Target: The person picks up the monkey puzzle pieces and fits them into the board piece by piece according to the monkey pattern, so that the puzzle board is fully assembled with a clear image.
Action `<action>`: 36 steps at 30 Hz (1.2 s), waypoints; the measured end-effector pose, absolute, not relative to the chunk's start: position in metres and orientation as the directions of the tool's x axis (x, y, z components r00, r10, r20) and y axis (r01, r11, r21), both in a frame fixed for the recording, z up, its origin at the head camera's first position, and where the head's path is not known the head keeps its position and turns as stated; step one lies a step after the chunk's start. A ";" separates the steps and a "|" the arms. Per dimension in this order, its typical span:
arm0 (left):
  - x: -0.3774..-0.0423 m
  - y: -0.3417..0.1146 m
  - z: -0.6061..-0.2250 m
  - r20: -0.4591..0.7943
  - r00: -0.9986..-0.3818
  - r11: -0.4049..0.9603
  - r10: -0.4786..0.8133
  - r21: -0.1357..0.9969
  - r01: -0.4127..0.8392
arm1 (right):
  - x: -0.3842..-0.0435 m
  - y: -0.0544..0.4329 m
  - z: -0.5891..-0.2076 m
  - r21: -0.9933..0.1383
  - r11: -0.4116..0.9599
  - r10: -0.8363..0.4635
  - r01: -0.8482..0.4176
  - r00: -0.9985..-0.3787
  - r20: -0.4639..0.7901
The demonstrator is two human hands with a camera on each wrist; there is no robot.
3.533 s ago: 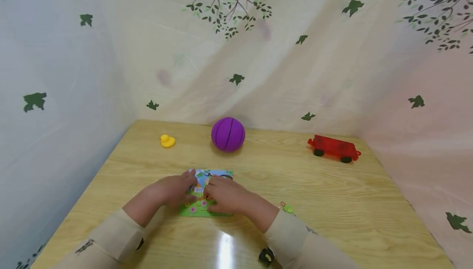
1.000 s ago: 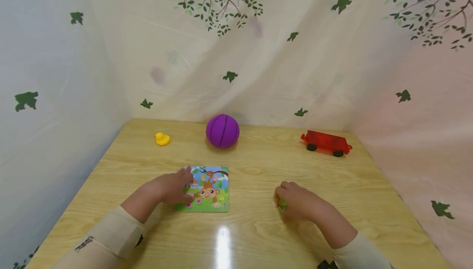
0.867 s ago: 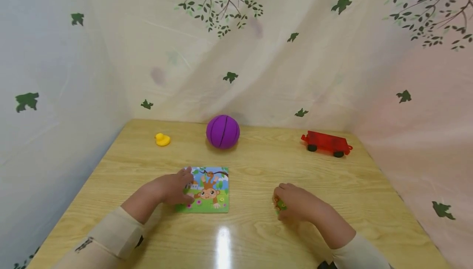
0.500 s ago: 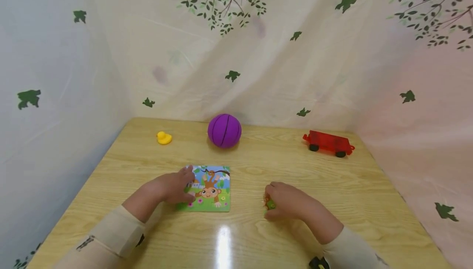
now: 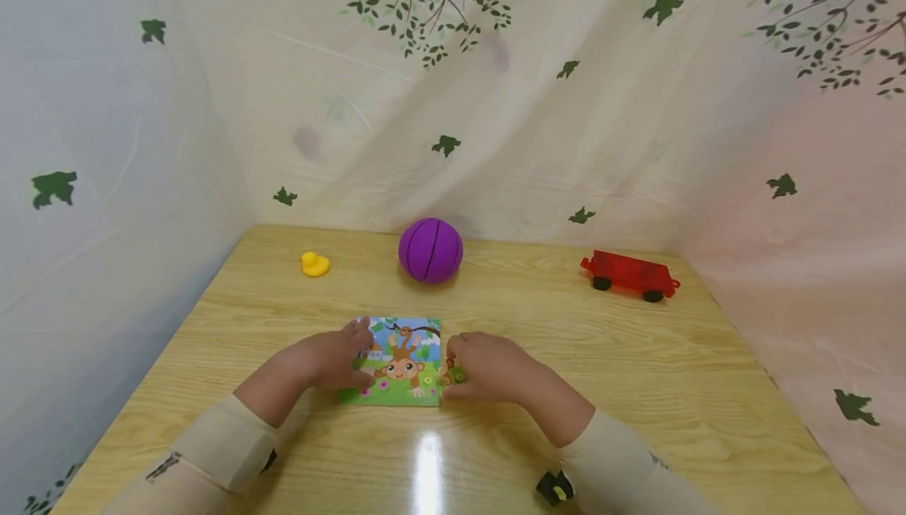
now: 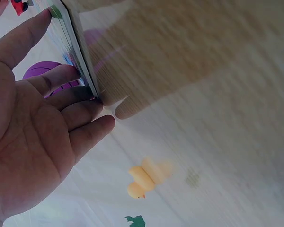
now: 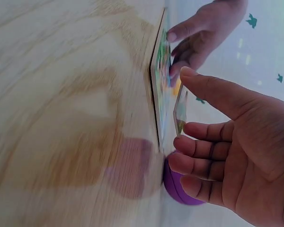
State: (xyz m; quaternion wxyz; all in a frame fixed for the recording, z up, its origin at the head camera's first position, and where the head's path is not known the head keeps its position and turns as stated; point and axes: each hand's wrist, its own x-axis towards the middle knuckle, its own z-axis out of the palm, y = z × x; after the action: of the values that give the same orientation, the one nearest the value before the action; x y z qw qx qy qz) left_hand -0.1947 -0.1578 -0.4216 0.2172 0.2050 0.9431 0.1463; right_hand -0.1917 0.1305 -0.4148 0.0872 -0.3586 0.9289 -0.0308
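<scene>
A square picture puzzle (image 5: 399, 385) with a monkey hanging from a branch lies flat on the table. My left hand (image 5: 333, 359) rests on its left side; thumb and fingers are spread, and in the left wrist view the fingertips touch its edge. Just off the puzzle's right edge, my right hand (image 5: 488, 367) pinches a small puzzle piece (image 5: 451, 373) with brown and green print. In the right wrist view that thin piece (image 7: 181, 111) is raised above the table between thumb and fingertips, apart from the puzzle.
Along the back of the wooden table (image 5: 510, 295) stand a yellow rubber duck (image 5: 314, 264), a purple ball (image 5: 430, 251) and a red toy wagon (image 5: 630, 275) with black wheels. Cloth with printed leaves hangs behind and beside the table.
My right hand first left the puzzle for the right, took hold of the piece there, and has brought it left to the puzzle's right edge. My left hand has stayed on the puzzle.
</scene>
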 end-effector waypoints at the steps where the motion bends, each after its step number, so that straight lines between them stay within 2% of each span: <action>1: -0.194 -0.158 -0.422 -0.351 -0.822 0.874 0.449 0.365 0.321 | -0.193 0.125 -0.415 -0.109 0.737 -0.676 -0.667 -0.723 -0.141; 8: -0.194 -0.159 -0.422 -0.351 -0.821 0.873 0.450 0.366 0.322 | -0.199 0.095 -0.423 -0.065 0.749 -0.659 -0.659 -0.731 -0.177; 16: -0.195 -0.159 -0.423 -0.347 -0.822 0.873 0.451 0.364 0.325 | -0.202 0.077 -0.431 -0.083 0.775 -0.628 -0.627 -0.748 -0.215; 36: -0.193 -0.160 -0.422 -0.352 -0.824 0.876 0.444 0.365 0.316 | -0.211 0.058 -0.435 -0.086 0.774 -0.617 -0.627 -0.716 -0.328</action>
State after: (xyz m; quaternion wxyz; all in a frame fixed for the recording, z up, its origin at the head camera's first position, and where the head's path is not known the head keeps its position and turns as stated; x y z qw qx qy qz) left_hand -0.1932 -0.1599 -0.4225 0.2178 0.2014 0.9437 0.1468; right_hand -0.2105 0.0575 -0.4346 0.1715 -0.3358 0.9260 0.0158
